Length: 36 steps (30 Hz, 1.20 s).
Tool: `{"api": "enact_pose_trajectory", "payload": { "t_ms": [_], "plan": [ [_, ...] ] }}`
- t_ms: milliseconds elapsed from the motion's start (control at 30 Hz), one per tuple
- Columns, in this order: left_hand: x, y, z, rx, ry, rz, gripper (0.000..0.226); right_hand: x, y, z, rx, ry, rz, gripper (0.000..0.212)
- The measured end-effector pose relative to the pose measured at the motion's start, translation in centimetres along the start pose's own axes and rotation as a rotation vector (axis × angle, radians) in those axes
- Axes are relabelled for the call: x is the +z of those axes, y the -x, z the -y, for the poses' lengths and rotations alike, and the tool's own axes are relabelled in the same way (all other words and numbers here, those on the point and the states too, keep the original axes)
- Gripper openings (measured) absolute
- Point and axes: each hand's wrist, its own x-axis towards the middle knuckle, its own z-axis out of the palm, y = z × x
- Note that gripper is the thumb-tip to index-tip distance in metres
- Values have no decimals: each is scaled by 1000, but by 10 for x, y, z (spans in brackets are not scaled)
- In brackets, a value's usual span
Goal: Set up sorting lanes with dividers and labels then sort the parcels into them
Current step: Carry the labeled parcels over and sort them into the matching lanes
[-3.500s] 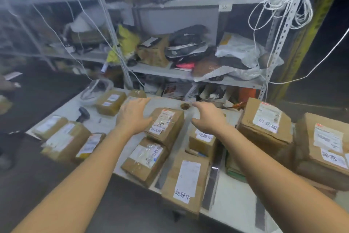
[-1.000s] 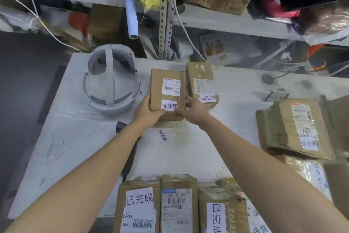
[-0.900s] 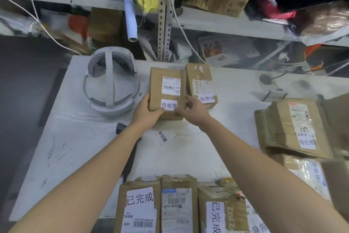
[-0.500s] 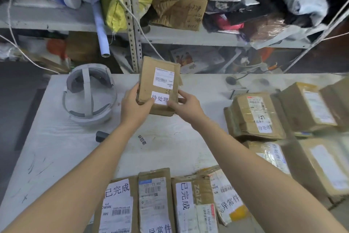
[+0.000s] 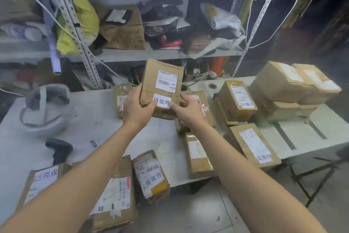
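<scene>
- Parcel [image 5: 160,74] of brown cardboard is held up off the white table [image 5: 90,119] in both hands. It sits over the far middle of the table, with its labelled face tilted toward the camera.
- Its face carries a barcode shipping label [image 5: 167,81] at the upper right. A white sticker [image 5: 162,101] printed 待处理 sits below it.
- The left hand [image 5: 136,109] grips the lower left edge, with the fingers clamped along the side and the thumb lying across the front.
- The right hand [image 5: 188,109] holds the lower right corner. Its thumb tip touches the edge of the sticker, and its fingers are curled under the box.
- Just behind the left hand, a small box [image 5: 120,96] lies on the table. Beneath the right hand lies a flat taped box [image 5: 202,109].
- Along the near edge lie three parcels: one marked 已完成 [image 5: 43,179], a middle one [image 5: 115,195] partly covered by the left forearm, and one marked 异常件 [image 5: 151,174].
- To the right lie a plain-labelled box [image 5: 197,155] and a box [image 5: 253,145] marked 处理中. Another 处理中 box [image 5: 237,100] sits on a flatter one.
- Large cartons [image 5: 294,85] are stacked at the far right.
- A white head strap [image 5: 45,108] and a black scanner [image 5: 59,147] lie on the left of the table.
- A metal shelf [image 5: 170,55] behind holds bags and a crumpled carton.
</scene>
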Motion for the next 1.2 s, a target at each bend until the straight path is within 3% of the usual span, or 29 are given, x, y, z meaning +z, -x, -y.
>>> {"api": "enact_pose_trajectory", "payload": {
  "t_ms": [167, 500, 833, 1033, 1200],
  "plan": [
    [61, 39, -63, -14, 35, 29, 75, -94, 27, -20, -1, -22, -11, 41],
    [131, 61, -124, 14, 81, 80, 64, -198, 29, -36, -30, -23, -2, 48],
    [160, 26, -99, -58, 98, 69, 57, -192, -22, -41, 51, 95, 19, 60],
    [169, 5, -61, -167, 71, 129, 51, -169, -56, -54, 141, 230, 49, 59],
    [178, 1, -37, -274, 63, 173, 52, -150, -79, -77, 197, 269, 117, 70]
  ]
}}
